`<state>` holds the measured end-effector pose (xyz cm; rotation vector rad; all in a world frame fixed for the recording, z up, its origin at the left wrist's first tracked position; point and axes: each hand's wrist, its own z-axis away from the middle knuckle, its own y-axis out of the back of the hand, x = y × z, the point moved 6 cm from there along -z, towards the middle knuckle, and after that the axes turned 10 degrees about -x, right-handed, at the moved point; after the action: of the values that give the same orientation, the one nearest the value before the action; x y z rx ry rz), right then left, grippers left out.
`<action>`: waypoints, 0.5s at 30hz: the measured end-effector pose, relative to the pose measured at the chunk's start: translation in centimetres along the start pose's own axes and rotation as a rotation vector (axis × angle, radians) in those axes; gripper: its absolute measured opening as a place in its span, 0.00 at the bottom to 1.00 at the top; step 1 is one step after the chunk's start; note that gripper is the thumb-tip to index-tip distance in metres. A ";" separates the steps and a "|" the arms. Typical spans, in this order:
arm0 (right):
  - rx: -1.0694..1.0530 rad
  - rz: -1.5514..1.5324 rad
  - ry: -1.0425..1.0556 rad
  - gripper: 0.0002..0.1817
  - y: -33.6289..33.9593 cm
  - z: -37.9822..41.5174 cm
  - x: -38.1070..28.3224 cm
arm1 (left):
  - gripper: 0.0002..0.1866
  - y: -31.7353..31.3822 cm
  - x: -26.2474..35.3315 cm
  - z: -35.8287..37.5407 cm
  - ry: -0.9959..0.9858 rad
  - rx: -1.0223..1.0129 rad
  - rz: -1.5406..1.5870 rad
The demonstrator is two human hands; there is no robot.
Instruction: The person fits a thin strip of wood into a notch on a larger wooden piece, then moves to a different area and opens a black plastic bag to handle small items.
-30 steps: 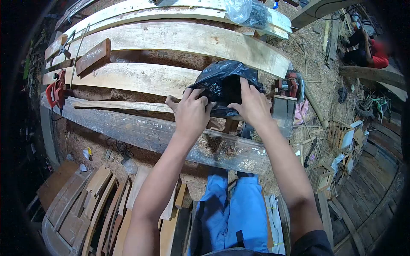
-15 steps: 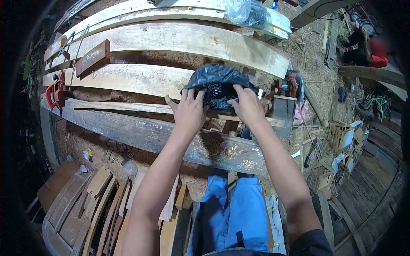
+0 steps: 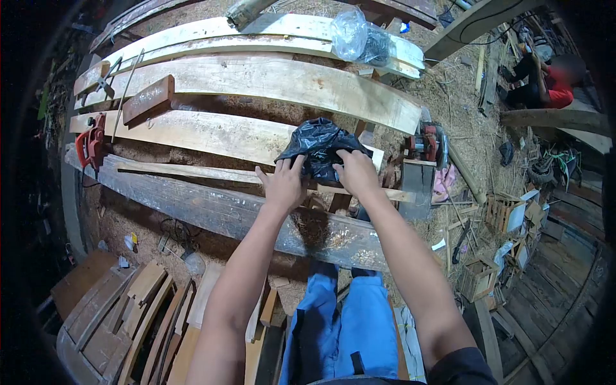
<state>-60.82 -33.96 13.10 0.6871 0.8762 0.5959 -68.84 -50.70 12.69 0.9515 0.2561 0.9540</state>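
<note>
A crumpled black plastic bag [image 3: 321, 138] sits over the pale boards in front of me. My left hand [image 3: 284, 185] grips its near left edge, fingertips curled over the plastic and the thumb sticking out to the side. On the near right edge, my right hand [image 3: 358, 174] pinches the bag with bent fingers. Folds of plastic hide most of the inside. Below both hands runs a long grey weathered plank [image 3: 212, 204] with sawdust on it.
A red power tool [image 3: 92, 142] stands at the left and another red tool [image 3: 425, 145] at the right. A reddish wood block [image 3: 149, 101] lies across the boards. Farther back is a clear plastic bag [image 3: 348, 35]. A person in red [image 3: 559, 95] sits at upper right.
The bag's mouth has narrowed, and the dark wiry contents seen before are now mostly covered. Both hands have drawn slightly closer together. My view has shifted a little.
</note>
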 end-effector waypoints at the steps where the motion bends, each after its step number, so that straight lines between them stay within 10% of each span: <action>1: 0.003 -0.015 0.003 0.16 0.0 0.1 0.0 | 0.29 0.2 0.2 0.1 -0.001 0.006 -0.002; 11: 0.358 -0.188 0.066 0.14 4.3 1.5 -0.9 | 0.08 4.6 3.7 1.8 -0.103 0.648 0.025; 15: 0.220 -0.294 0.352 0.11 2.3 -0.3 -1.6 | 0.09 3.0 4.3 -0.1 -0.277 0.581 0.078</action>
<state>-62.32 -33.59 15.46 0.6435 1.3593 0.3621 -68.06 -46.59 15.87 1.6219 0.2673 0.8171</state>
